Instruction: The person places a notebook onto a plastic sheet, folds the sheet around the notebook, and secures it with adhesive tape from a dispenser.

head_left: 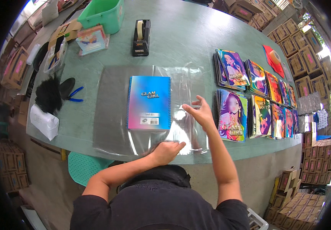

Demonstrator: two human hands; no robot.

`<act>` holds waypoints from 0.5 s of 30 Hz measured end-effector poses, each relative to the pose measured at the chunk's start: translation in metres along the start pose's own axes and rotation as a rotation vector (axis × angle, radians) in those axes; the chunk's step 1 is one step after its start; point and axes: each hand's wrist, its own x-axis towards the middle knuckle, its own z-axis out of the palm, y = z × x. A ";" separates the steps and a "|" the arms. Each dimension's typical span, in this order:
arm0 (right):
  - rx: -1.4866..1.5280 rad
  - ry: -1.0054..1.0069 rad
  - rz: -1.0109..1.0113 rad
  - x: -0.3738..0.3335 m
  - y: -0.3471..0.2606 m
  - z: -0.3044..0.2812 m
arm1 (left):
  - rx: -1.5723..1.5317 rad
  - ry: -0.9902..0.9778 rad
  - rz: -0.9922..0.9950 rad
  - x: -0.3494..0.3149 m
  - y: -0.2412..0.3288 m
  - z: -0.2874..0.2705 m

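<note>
A blue and pink spiral notebook [149,103] lies flat on a clear plastic sheet [111,115] spread over the table. My left hand [168,152] is at the sheet's near edge, its fingers curled closed on the plastic below the notebook's lower right corner. To the right of the notebook, my right hand [200,114] hovers over the right part of the sheet, with thumb and fingers apart and nothing between them.
Stacks of colourful spiral notebooks [232,115] stand at the right. A black tape dispenser [141,38] is beyond the sheet. A green bin [104,17], a black brush [49,94], blue-handled scissors [76,94] and a white package [44,122] occupy the left side.
</note>
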 end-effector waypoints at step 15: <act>-0.593 -0.354 -0.323 -0.013 -0.112 0.035 | 0.444 0.510 -0.424 0.042 -0.124 -0.152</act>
